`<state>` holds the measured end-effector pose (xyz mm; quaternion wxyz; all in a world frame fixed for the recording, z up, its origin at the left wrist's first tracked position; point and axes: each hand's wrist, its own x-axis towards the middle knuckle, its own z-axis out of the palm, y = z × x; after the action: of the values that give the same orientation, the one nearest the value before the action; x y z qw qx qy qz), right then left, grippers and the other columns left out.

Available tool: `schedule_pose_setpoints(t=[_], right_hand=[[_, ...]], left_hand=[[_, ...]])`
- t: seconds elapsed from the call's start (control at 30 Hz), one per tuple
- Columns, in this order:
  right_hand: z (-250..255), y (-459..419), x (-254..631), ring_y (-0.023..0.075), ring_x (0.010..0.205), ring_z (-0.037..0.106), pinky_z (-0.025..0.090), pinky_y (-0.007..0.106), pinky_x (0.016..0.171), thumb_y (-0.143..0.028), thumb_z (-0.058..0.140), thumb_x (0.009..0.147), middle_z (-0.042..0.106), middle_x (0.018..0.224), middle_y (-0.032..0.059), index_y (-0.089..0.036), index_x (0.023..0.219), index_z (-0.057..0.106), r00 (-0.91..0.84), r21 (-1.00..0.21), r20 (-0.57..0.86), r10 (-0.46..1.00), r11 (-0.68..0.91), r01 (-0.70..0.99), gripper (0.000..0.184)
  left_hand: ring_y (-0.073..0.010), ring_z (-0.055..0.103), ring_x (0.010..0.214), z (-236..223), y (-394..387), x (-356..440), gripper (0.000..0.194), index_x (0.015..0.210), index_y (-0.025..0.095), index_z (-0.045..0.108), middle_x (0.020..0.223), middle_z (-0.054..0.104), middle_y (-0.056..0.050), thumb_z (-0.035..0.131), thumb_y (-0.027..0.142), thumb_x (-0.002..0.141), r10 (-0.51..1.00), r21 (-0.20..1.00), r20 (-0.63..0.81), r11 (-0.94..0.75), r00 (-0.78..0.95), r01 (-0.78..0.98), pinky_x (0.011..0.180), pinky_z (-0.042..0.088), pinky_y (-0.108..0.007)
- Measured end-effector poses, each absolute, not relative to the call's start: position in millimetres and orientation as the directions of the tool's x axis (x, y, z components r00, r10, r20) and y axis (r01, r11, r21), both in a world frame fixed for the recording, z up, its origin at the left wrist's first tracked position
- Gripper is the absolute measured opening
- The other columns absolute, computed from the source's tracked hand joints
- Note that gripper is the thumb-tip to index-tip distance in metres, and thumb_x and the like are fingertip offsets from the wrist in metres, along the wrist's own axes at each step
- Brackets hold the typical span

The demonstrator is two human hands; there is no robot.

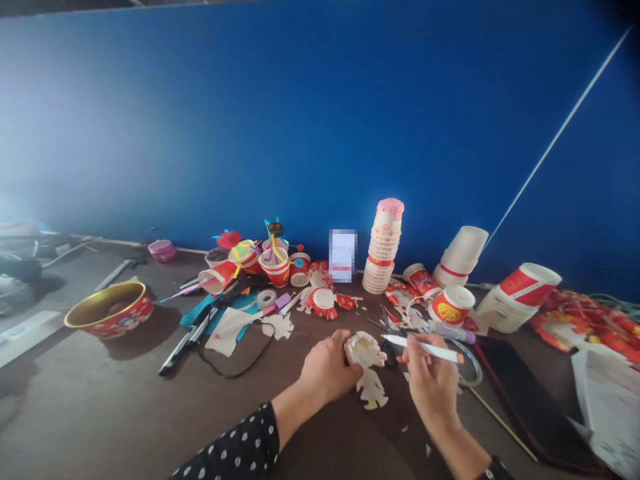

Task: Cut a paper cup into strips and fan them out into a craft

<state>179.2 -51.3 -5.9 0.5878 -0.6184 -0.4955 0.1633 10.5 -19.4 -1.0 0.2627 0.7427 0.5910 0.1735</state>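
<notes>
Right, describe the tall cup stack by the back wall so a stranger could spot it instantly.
At the back of the brown table, against the blue wall, just right of a blurred white card, rises a tall stack of red-and-white paper cups. It is the only stack capped in pink.

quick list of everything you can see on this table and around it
paper cut-out: 1, cream-white, front centre
white marker: 1, white, orange end, front centre-right
paper cup stack: 1, white and red, pink top, back centre
decorated paper cups: several, red and white, back left of centre
large paper cup: 1, white and red, right
bowl: 1, red outside, gold inside, left
tape roll: 1, clear, left of centre
pink tub: 1, pink, back left
papers: a few, white, right edge
table: 1, dark brown, under everything
wall: 1, blue, behind table
left hand grip: 1, on the cut-out
right hand grip: 1, holding the marker
</notes>
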Motion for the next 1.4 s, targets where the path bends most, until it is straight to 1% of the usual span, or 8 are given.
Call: schedule_pose_setpoints(t=[0.13, 0.3, 0.5, 0.63, 0.9, 1.03, 1.17, 1.4], right_hand=[[-7.9, -51.2, 178.5, 0.0149, 0.041, 0.054, 0.041, 0.023, 0.041, -0.044, 0.049, 0.079, 0.056, 0.048, -0.0006, -0.018, 0.073, 0.049, 0.429, -0.899, 0.352, 0.832, 0.173, 0.402, 0.027], [-7.0, -49.4, 178.1, 0.0154, 0.043, 0.056, 0.042, 0.023, 0.042, -0.043, 0.048, 0.079, 0.055, 0.047, -0.0010, -0.018, 0.072, 0.048, 0.442, -0.907, 0.338, 0.831, 0.164, 0.387, 0.026], [-4.9, -48.9, 177.5, 0.0160, 0.041, 0.056, 0.042, 0.023, 0.040, -0.044, 0.048, 0.079, 0.054, 0.046, -0.0013, -0.018, 0.072, 0.048, 0.447, -0.912, 0.322, 0.835, 0.147, 0.382, 0.027], [-4.0, -50.0, 175.8, 0.0154, 0.040, 0.055, 0.042, 0.023, 0.040, -0.044, 0.048, 0.079, 0.053, 0.045, -0.0015, -0.018, 0.072, 0.048, 0.424, -0.912, 0.322, 0.846, 0.158, 0.378, 0.028], [-6.0, -50.6, 176.5, 0.0148, 0.039, 0.054, 0.041, 0.023, 0.039, -0.045, 0.048, 0.080, 0.054, 0.045, -0.0018, -0.018, 0.072, 0.047, 0.390, -0.897, 0.347, 0.853, 0.179, 0.405, 0.028], [-7.4, -49.7, 175.6, 0.0136, 0.037, 0.051, 0.041, 0.022, 0.039, -0.044, 0.048, 0.080, 0.052, 0.044, -0.0030, -0.019, 0.072, 0.047, 0.379, -0.904, 0.335, 0.862, 0.181, 0.388, 0.027], [-6.6, -49.0, 174.7, 0.0151, 0.039, 0.053, 0.040, 0.023, 0.038, -0.045, 0.048, 0.079, 0.052, 0.044, -0.0024, -0.019, 0.070, 0.047, 0.372, -0.901, 0.337, 0.865, 0.182, 0.393, 0.027], [-5.2, -49.3, 175.7, 0.0158, 0.039, 0.053, 0.040, 0.024, 0.039, -0.045, 0.048, 0.079, 0.054, 0.044, -0.0010, -0.019, 0.069, 0.048, 0.357, -0.884, 0.343, 0.869, 0.171, 0.435, 0.028]], left_hand=[[-0.0156, 0.058, 0.069, -4.7, -16.8, 8.8, 0.043, 0.107, 0.023, 0.053, 0.075, 0.063, 0.000, 0.054, 0.028, 0.064, 0.971, 0.635, -0.027, -0.168, 0.239, 0.754, 0.059, 0.039, -0.021], [-0.0133, 0.056, 0.062, -6.1, -11.7, 7.9, 0.044, 0.107, 0.020, 0.053, 0.065, 0.060, 0.002, 0.054, 0.026, 0.064, 0.975, 0.668, -0.058, -0.122, 0.216, 0.734, 0.057, 0.037, -0.020], [-0.0122, 0.054, 0.058, -6.3, -9.6, 8.4, 0.029, 0.094, 0.020, 0.058, 0.061, 0.059, 0.002, 0.054, 0.029, 0.066, 0.978, 0.664, -0.079, -0.094, 0.195, 0.742, 0.053, 0.034, -0.020], [-0.0120, 0.054, 0.057, -7.3, -10.0, 8.7, 0.021, 0.087, 0.020, 0.059, 0.061, 0.059, 0.002, 0.053, 0.028, 0.069, 0.980, 0.663, -0.055, -0.108, 0.192, 0.741, 0.052, 0.033, -0.020], [-0.0122, 0.053, 0.055, -7.3, -12.3, 9.3, 0.019, 0.089, 0.020, 0.059, 0.057, 0.057, 0.002, 0.047, 0.028, 0.077, 0.982, 0.663, -0.035, -0.115, 0.185, 0.740, 0.050, 0.030, -0.020], [-0.0125, 0.054, 0.058, -7.5, -11.1, 9.3, 0.020, 0.089, 0.019, 0.059, 0.061, 0.059, 0.000, 0.044, 0.029, 0.080, 0.986, 0.671, -0.019, -0.111, 0.167, 0.733, 0.052, 0.031, -0.020], [-0.0129, 0.054, 0.058, -7.2, -10.5, 9.1, 0.021, 0.085, 0.018, 0.059, 0.061, 0.059, 0.000, 0.041, 0.030, 0.083, 0.985, 0.693, -0.010, -0.118, 0.172, 0.711, 0.053, 0.033, -0.021], [-0.0124, 0.055, 0.059, -6.7, -11.3, 8.9, 0.016, 0.077, 0.017, 0.052, 0.062, 0.058, 0.000, 0.037, 0.019, 0.083, 0.989, 0.706, 0.031, -0.125, 0.145, 0.697, 0.055, 0.033, -0.021]])
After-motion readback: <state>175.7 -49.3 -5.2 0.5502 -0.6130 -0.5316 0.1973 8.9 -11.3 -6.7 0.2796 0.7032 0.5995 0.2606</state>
